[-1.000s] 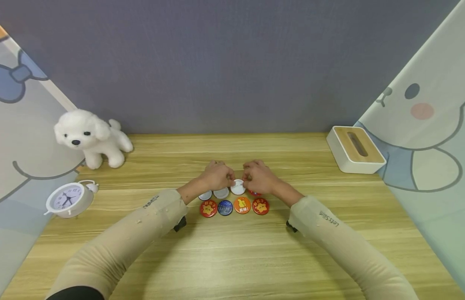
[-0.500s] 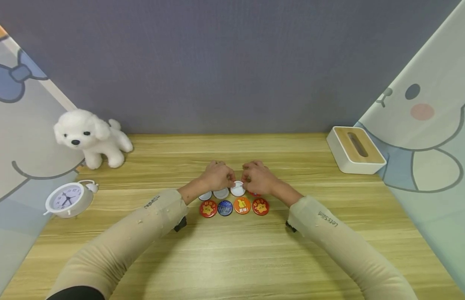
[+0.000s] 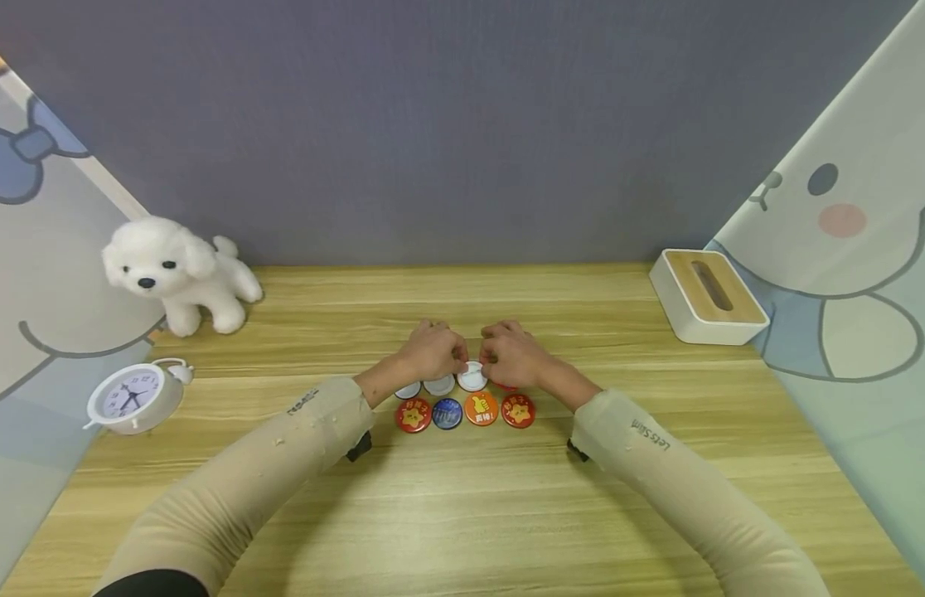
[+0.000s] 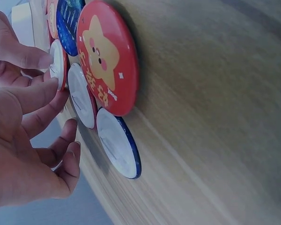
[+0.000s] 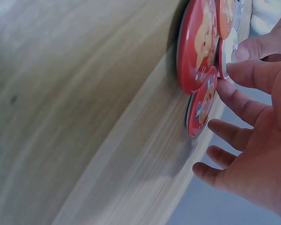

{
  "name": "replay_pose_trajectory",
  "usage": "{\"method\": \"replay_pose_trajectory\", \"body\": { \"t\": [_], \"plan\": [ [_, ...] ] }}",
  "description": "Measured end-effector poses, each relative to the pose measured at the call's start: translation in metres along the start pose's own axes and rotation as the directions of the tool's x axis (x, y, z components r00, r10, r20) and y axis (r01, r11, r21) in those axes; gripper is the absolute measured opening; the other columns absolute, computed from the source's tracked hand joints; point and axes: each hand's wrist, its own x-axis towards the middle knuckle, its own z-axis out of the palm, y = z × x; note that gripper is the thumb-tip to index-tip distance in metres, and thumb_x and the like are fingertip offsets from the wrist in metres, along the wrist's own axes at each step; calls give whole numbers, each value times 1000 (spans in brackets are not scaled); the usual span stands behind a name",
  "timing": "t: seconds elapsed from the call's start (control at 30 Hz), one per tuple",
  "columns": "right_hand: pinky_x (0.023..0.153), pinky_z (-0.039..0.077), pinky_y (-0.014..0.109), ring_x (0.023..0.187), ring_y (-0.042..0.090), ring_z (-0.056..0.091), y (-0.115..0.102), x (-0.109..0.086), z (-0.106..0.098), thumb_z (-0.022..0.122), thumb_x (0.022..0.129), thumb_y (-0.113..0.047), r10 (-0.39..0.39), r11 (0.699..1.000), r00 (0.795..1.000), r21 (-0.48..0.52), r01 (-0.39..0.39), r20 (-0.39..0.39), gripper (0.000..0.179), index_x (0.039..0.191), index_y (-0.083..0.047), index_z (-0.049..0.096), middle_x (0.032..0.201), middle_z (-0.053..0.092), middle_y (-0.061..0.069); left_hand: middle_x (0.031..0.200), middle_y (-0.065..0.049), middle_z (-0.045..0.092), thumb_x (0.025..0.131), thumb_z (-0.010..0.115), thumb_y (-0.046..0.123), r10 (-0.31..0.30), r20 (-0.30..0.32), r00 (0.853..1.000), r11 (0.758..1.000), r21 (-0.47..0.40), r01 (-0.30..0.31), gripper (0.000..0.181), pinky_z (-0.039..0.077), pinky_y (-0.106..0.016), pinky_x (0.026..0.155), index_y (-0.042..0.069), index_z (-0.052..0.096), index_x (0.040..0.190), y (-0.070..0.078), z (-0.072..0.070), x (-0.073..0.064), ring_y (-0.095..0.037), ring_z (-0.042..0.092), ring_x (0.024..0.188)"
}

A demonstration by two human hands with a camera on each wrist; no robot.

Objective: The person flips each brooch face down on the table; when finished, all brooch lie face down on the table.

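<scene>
Both hands meet over a round pin-back button badge (image 3: 472,377), its white back and pin facing up and a red edge showing in the wrist views. My left hand (image 3: 435,351) pinches its left side between thumb and forefinger. From the right, my right hand (image 3: 515,355) pinches the opposite side, other fingers spread. Two more white-backed badges, one (image 3: 408,390) at the far left and another (image 3: 438,385) beside it, lie in the same row. A red badge (image 5: 204,104) lies face up under the right hand, partly hidden in the head view.
The nearer row has a red star badge (image 3: 414,415), a blue badge (image 3: 447,413), an orange thumbs-up badge (image 3: 481,408) and another red star badge (image 3: 518,410). A plush dog (image 3: 181,274) and alarm clock (image 3: 137,398) stand left, a tissue box (image 3: 709,297) back right.
The white-backed badge between the hands has shifted very slightly toward the nearer row. Both hands keep almost the same place and pose.
</scene>
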Motion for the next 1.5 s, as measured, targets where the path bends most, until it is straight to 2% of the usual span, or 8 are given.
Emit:
{"method": "replay_pose_trajectory", "body": {
  "t": [0.53, 0.87, 1.0, 1.1, 1.13, 1.3, 1.5],
  "plan": [
    [114, 26, 66, 146, 43, 29, 0, 0, -1, 63, 91, -22, 15, 1000, 1000, 17, -15, 0, 11, 82, -18, 67, 153, 45, 19, 92, 3, 70, 93, 71, 26, 7, -14, 1000, 1000, -12, -7, 10, 34, -41, 96, 18, 74, 88, 0, 0, 0, -21, 54, 101],
    [116, 21, 68, 148, 45, 25, 2, -4, -9, 62, 92, -22, 38, 997, 999, 73, -37, -5, 9, 92, -17, 69, 156, 41, 20, 98, 1, 71, 94, 70, 26, -6, -16, 1000, 999, -32, 5, 10, 36, -41, 97, 17, 74, 96, 0, -3, 1, -21, 56, 103],
    [117, 21, 67, 148, 45, 25, 5, -7, -10, 62, 93, -24, 45, 995, 999, 84, -45, -2, 11, 98, -17, 70, 156, 40, 19, 100, 0, 73, 95, 68, 28, -25, -2, 1000, 998, -57, 25, 14, 45, -37, 83, 18, 73, 102, 2, -5, 2, -20, 59, 94],
    [117, 22, 66, 148, 45, 26, 8, -10, -12, 61, 94, -24, 38, 997, 999, 72, -38, -8, 16, 104, -16, 70, 156, 41, 20, 99, 0, 74, 96, 67, 30, -40, 14, 999, 996, -78, 41, 16, 46, -32, 69, 18, 73, 104, 5, -7, 2, -18, 61, 86],
    [117, 22, 66, 147, 45, 27, 10, -11, -12, 62, 94, -24, 33, 997, 999, 66, -33, -12, 18, 106, -15, 70, 155, 42, 20, 99, 1, 74, 96, 67, 30, -42, 19, 999, 996, -84, 43, 16, 45, -31, 68, 18, 73, 104, 6, -8, 2, -17, 61, 85],
    [118, 22, 64, 145, 48, 30, 16, -17, -15, 63, 93, -22, 27, 998, 999, 52, -26, -21, 27, 116, -10, 69, 152, 45, 24, 102, 0, 75, 97, 65, 29, -40, 37, 999, 992, -115, 44, 15, 48, -33, 73, 18, 72, 105, 10, -9, 3, -16, 65, 87],
    [116, 23, 65, 142, 51, 32, 27, -28, -15, 65, 92, -19, -14, 998, 999, 58, 16, -37, 25, 114, -8, 69, 149, 46, 27, 108, -2, 73, 96, 65, 28, -19, 34, 999, 993, -115, 23, 13, 49, -36, 78, 19, 72, 103, 16, -9, 4, -19, 65, 97]
  ]
}}
